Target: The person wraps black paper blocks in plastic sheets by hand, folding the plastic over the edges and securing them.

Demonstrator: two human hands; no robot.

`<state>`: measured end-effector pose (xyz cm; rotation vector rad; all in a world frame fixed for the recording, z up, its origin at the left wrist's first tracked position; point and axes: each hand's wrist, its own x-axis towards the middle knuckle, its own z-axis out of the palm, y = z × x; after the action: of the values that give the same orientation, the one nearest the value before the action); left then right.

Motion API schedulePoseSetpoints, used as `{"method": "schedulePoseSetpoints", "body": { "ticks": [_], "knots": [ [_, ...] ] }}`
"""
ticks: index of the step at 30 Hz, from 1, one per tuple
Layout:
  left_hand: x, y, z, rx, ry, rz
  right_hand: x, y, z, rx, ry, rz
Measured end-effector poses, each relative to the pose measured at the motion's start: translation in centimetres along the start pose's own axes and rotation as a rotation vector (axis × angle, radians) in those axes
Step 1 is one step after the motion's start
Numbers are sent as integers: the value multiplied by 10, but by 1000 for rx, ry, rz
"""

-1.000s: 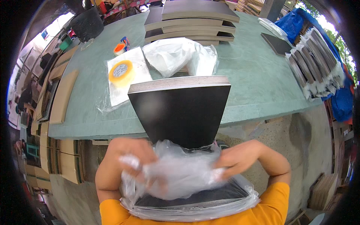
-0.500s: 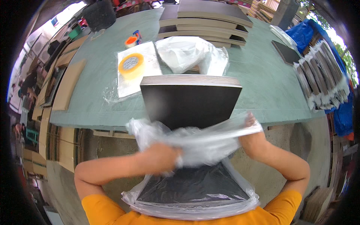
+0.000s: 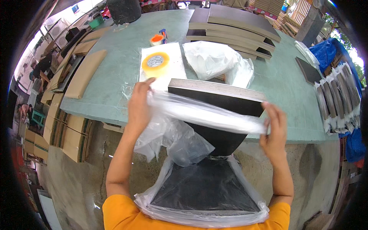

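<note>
A clear plastic bag (image 3: 207,115) is stretched sideways between my two hands, its loose part hanging down below the left one. My left hand (image 3: 140,109) is closed on one end of the bag's edge, and my right hand (image 3: 275,128) pinches the other end. Behind the bag, a stack of black boards (image 3: 218,140) with pale layered edges stands on end against the table's near edge; the bag passes across its front, hiding part of it. Closer to my body, a black panel wrapped in clear plastic (image 3: 205,189) lies below the stack.
On the green table (image 3: 103,88) are a roll of clear tape (image 3: 155,63), an orange-cored tape dispenser (image 3: 158,39), white plastic bags (image 3: 211,59) and stacked dark boards (image 3: 234,25). Wrapped boards (image 3: 337,96) stand at the right edge. Folded cardboard (image 3: 86,73) leans at left, with people beyond.
Both hands have moved up and forward, spreading the bag wide across the upright stack. My left hand has gone outward to the left, and the view has shifted leftward.
</note>
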<state>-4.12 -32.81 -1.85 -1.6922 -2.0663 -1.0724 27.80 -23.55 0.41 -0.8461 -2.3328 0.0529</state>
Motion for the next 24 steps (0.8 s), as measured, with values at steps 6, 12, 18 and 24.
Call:
{"method": "schedulePoseSetpoints", "body": {
  "ticks": [6,12,18,24],
  "knots": [
    [-11,37,-7,108,-203,107,-15,24,-3,-178,56,46],
    [-13,-12,-26,-962,-414,-161,-33,59,-23,1136,-220,526],
    [-126,-70,49,-1452,-1085,-892,-119,88,83,1634,-692,935],
    [-116,-43,19,-1248,-1205,-905,-95,43,15,1538,-853,785]
  ]
}}
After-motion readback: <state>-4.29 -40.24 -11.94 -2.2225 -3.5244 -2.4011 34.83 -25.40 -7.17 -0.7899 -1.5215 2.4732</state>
